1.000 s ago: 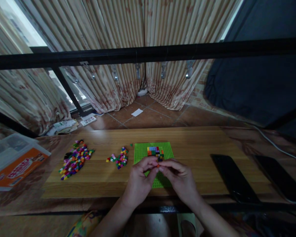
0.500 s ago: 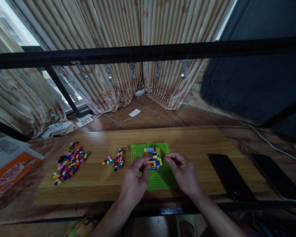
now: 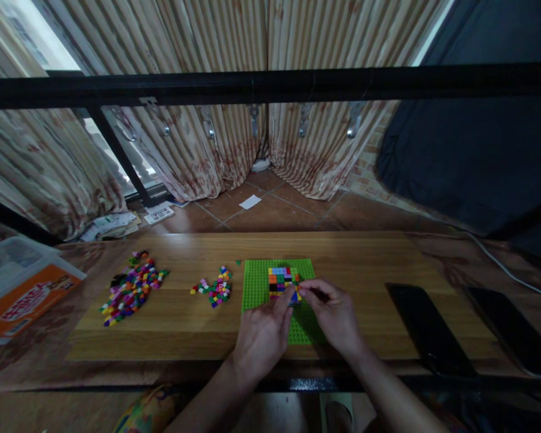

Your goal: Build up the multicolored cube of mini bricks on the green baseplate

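Observation:
A green studded baseplate (image 3: 255, 300) lies on the wooden board, bearing a low build of small multicoloured toy bricks (image 3: 278, 278). My left hand (image 3: 264, 334) is closed over the near part of this build, index finger and thumb against it, hiding some bricks. At the build's right edge, my right hand (image 3: 338, 316) pinches a tiny orange brick, mostly hidden by the fingertips. Both hands' fingertips nearly meet there. Left of the plate lies a small group of loose bricks (image 3: 219, 291), with a single green brick (image 3: 238, 262) near the plate's far left corner.
A larger heap of loose bricks (image 3: 135, 285) covers the board's left part. Beyond it stands a clear plastic box (image 3: 31, 294) with an orange label. Two dark phone-like slabs (image 3: 428, 328) lie at the right. A black bar (image 3: 270, 87) crosses in front of the curtains.
My left hand has moved right across the build. The right hand has brought the orange brick from beside the build to its right edge. The camera view has shifted slightly.

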Demonstrator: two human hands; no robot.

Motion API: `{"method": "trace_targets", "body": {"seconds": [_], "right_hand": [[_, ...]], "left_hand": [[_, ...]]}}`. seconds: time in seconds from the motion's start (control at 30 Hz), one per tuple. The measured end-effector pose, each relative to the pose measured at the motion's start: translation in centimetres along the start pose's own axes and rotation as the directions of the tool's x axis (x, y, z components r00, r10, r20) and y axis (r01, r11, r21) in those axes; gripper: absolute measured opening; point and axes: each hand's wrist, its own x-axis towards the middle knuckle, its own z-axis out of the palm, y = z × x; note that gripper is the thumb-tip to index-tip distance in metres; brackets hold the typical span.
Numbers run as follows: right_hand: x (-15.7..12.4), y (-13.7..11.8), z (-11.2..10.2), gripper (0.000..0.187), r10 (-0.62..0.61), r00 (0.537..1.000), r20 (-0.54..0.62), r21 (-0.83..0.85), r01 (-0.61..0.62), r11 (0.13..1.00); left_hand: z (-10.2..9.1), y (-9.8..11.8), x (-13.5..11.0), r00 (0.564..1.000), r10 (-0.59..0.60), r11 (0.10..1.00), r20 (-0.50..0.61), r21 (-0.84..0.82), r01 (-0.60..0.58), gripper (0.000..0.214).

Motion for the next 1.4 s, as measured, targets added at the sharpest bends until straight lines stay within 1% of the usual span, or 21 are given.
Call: {"method": "trace_targets", "body": {"seconds": [0.1, 0.27, 0.5, 0.6, 0.7, 0.83, 0.9, 0.97, 1.07, 1.17, 1.23, 1.3, 1.37, 1.4], "right_hand": [[0.2, -0.1, 0.2, 0.012, 0.054, 0.998, -0.02, 0.072, -0.052, 0.996], [0.6, -0.3, 0.2, 0.017, 0.123, 0.992, -0.034, 0.146, -0.117, 0.982], [0.6, -0.1, -0.1, 0.019, 0.14, 0.99, -0.026, 0.125, -0.136, 0.983], [0.6, 0.1, -0.1, 0.021, 0.142, 0.989, -0.032, 0.117, -0.137, 0.984], [0.6, 0.3, 0.0, 0.021, 0.133, 0.99, -0.038, 0.103, -0.129, 0.986], [0.8, 0.1, 0.2, 0.022, 0.119, 0.992, -0.039, 0.137, -0.113, 0.984], [0.8, -0.1, 0.2, 0.024, 0.132, 0.991, -0.034, 0.172, -0.125, 0.977], [0.9, -0.3, 0.0, 0.025, 0.166, 0.985, -0.051, 0.191, -0.154, 0.969], [1.1, -0.3, -0.6, 0.03, 0.237, 0.964, -0.121, 0.236, -0.204, 0.95], [1.3, 0.0, -0.8, 0.036, 0.301, 0.944, -0.138, 0.296, -0.251, 0.922], [1.2, 0.2, -0.7, 0.038, 0.323, 0.942, -0.093, 0.285, -0.286, 0.915], [1.1, 0.3, -0.4, 0.04, 0.329, 0.944, -0.032, 0.238, -0.313, 0.92], [1.0, 0.3, -0.2, 0.041, 0.331, 0.944, 0.004, 0.187, -0.326, 0.927], [1.0, 0.2, -0.2, 0.042, 0.331, 0.944, 0.005, 0.166, -0.327, 0.93]], "left_hand": [[0.1, 0.0, 0.0, 0.999, -0.001, 0.997, 0.042, 0.072, -0.002, 0.047], [0.1, 0.2, 0.0, 0.997, -0.005, 0.988, 0.072, 0.155, -0.007, 0.046], [0.3, 0.5, 0.2, 0.997, 0.008, 0.972, 0.079, 0.232, -0.026, 0.046], [0.4, 0.9, 0.3, 0.996, -0.005, 0.962, 0.088, 0.271, -0.019, 0.045], [0.4, 1.2, 0.3, 0.996, -0.006, 0.96, 0.093, 0.28, -0.021, 0.044], [0.7, 1.1, 0.1, 0.998, 0.012, 0.958, 0.069, 0.286, -0.031, 0.045], [0.9, 0.8, -0.1, 0.999, 0.01, 0.958, 0.048, 0.286, -0.023, 0.046], [1.1, 0.5, -0.4, 1.0, 0.01, 0.963, 0.017, 0.269, -0.015, 0.047], [1.0, 0.1, -0.7, 0.999, 0.007, 0.977, -0.053, 0.211, 0.004, 0.047], [0.2, -0.4, -0.7, 0.987, -0.063, 0.992, -0.151, 0.1, 0.079, 0.041], [-1.0, -1.2, -0.4, 0.964, -0.164, 0.986, -0.211, -0.009, 0.166, 0.038], [-2.5, -2.6, 0.0, 0.921, -0.294, 0.955, -0.255, -0.105, 0.276, 0.036], [-4.3, -4.6, 0.4, 0.859, -0.427, 0.904, -0.282, -0.149, 0.401, 0.033], [-5.2, -5.8, 0.5, 0.828, -0.488, 0.873, -0.275, -0.159, 0.462, 0.032]]}}
